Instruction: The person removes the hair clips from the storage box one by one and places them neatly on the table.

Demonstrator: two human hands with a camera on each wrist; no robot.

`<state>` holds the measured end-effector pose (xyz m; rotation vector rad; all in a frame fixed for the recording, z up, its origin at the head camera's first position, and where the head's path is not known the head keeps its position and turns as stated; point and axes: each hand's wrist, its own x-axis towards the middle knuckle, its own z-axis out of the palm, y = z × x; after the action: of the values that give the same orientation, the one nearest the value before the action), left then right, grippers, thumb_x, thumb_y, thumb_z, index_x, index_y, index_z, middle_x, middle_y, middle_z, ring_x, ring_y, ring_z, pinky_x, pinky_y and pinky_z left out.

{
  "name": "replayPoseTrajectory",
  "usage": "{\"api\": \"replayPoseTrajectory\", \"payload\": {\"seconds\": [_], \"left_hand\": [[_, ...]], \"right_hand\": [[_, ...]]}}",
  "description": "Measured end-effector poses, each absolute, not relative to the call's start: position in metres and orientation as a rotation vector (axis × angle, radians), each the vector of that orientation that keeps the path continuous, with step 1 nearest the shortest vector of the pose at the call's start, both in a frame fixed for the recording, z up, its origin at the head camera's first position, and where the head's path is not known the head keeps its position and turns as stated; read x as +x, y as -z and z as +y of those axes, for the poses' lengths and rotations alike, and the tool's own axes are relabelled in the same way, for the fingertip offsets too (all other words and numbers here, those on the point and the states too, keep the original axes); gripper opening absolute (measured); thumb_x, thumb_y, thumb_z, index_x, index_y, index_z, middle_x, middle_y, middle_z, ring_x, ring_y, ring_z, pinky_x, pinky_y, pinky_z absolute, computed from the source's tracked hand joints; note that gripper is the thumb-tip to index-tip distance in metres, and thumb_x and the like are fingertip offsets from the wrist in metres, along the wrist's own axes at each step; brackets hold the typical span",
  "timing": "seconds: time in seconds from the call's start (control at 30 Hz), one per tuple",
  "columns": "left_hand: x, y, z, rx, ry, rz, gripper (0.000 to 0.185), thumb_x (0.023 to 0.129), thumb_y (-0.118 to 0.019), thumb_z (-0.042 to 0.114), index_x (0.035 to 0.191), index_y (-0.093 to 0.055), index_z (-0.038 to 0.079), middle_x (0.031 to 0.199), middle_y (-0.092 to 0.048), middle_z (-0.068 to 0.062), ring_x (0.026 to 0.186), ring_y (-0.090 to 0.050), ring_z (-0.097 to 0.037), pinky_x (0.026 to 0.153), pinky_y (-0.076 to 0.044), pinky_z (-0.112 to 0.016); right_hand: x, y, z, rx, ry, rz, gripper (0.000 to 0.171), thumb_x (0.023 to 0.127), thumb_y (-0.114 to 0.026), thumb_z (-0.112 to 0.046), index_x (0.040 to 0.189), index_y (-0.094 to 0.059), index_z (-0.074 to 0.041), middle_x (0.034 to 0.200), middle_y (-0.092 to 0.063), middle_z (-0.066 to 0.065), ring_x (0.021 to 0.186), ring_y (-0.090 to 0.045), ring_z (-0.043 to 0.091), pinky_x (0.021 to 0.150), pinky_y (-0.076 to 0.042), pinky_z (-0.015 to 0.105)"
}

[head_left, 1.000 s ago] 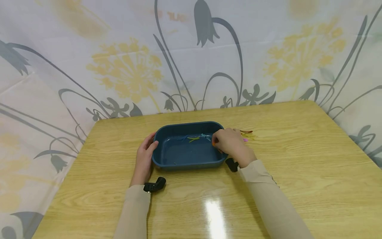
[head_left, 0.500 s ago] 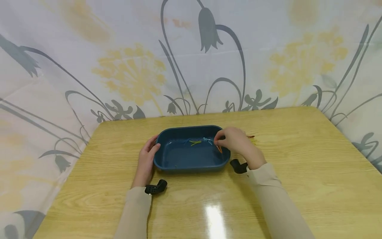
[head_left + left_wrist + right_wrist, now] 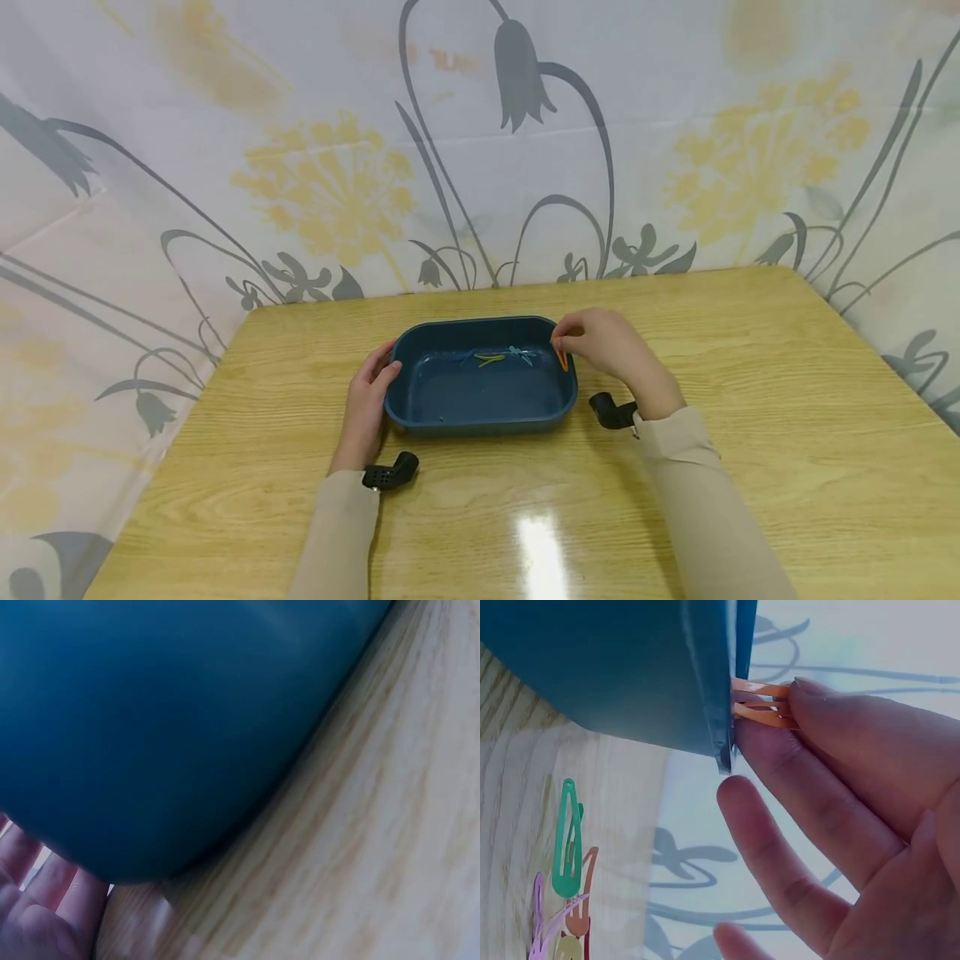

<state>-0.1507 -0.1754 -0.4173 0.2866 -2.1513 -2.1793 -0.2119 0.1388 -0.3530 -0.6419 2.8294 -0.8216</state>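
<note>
A dark blue tray (image 3: pixel 480 412) sits in the middle of the wooden table (image 3: pixel 750 417). Several thin hair clips (image 3: pixel 491 358), blue and yellow-green, lie at its far end. My right hand (image 3: pixel 607 350) pinches an orange hair clip (image 3: pixel 562 359) at the tray's far right rim. In the right wrist view the orange clip (image 3: pixel 761 701) touches the tray's rim (image 3: pixel 724 690) between thumb and finger. My left hand (image 3: pixel 367 396) rests against the tray's left end, thumb at the rim. In the left wrist view its palm (image 3: pixel 37 915) lies beside the tray wall (image 3: pixel 150 727).
Loose clips lie on the table right of the tray: a green clip (image 3: pixel 568 840) with pink and orange ones (image 3: pixel 570 922) beside it. A floral curtain (image 3: pixel 480 150) closes off the back and sides. Black wrist cameras (image 3: pixel 390 471) sit on both sleeves.
My right hand has moved back and to the right, from inside the tray to its far right rim, with the orange clip still pinched. The left hand has stayed put.
</note>
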Motion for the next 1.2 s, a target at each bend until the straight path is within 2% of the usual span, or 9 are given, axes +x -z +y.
{"api": "replayPoseTrajectory", "payload": {"seconds": [0.2,0.4,0.6,0.8,1.2], "left_hand": [[-0.154,0.426,-0.179,0.296,2.215,-2.121,0.04,0.094,-0.052,0.021,0.134,-0.047,0.017,0.138,-0.045,0.003,0.124,-0.041,-0.01,0.105,-0.031,-0.03],[-0.151,0.42,-0.177,0.289,2.21,-2.131,0.041,0.095,-0.05,0.021,0.135,-0.046,0.016,0.139,-0.044,0.0,0.126,-0.04,-0.013,0.106,-0.03,-0.033],[-0.149,0.414,-0.175,0.295,2.205,-2.144,0.041,0.095,-0.05,0.021,0.135,-0.045,0.016,0.139,-0.043,0.001,0.126,-0.039,-0.011,0.106,-0.03,-0.031],[-0.148,0.413,-0.174,0.31,2.209,-2.146,0.042,0.095,-0.05,0.021,0.136,-0.046,0.017,0.142,-0.04,0.002,0.13,-0.035,-0.011,0.107,-0.028,-0.031],[-0.159,0.436,-0.182,0.295,2.158,-2.159,0.04,0.093,-0.052,0.027,0.133,-0.049,0.026,0.14,-0.042,0.007,0.129,-0.035,-0.007,0.107,-0.029,-0.03]], "right_hand": [[-0.213,0.352,0.142,-0.621,0.884,2.803,0.018,0.091,-0.057,-0.023,0.1,-0.068,-0.011,0.097,-0.066,0.002,0.091,-0.059,0.021,0.081,-0.046,0.039],[-0.215,0.352,0.145,-0.609,0.964,2.754,0.019,0.091,-0.056,-0.026,0.1,-0.066,-0.012,0.093,-0.066,0.0,0.083,-0.057,0.019,0.076,-0.045,0.035],[-0.216,0.351,0.151,-0.522,1.061,2.674,0.024,0.092,-0.055,-0.031,0.106,-0.064,-0.014,0.096,-0.065,0.0,0.087,-0.057,0.026,0.069,-0.05,0.036],[-0.216,0.349,0.156,-0.462,1.135,2.621,0.018,0.091,-0.056,-0.03,0.101,-0.062,-0.016,0.094,-0.065,0.001,0.083,-0.058,0.022,0.069,-0.051,0.041],[-0.218,0.353,0.16,-0.496,1.206,2.614,0.013,0.089,-0.06,-0.028,0.095,-0.062,-0.016,0.092,-0.066,0.002,0.083,-0.059,0.022,0.061,-0.05,0.035]]}}
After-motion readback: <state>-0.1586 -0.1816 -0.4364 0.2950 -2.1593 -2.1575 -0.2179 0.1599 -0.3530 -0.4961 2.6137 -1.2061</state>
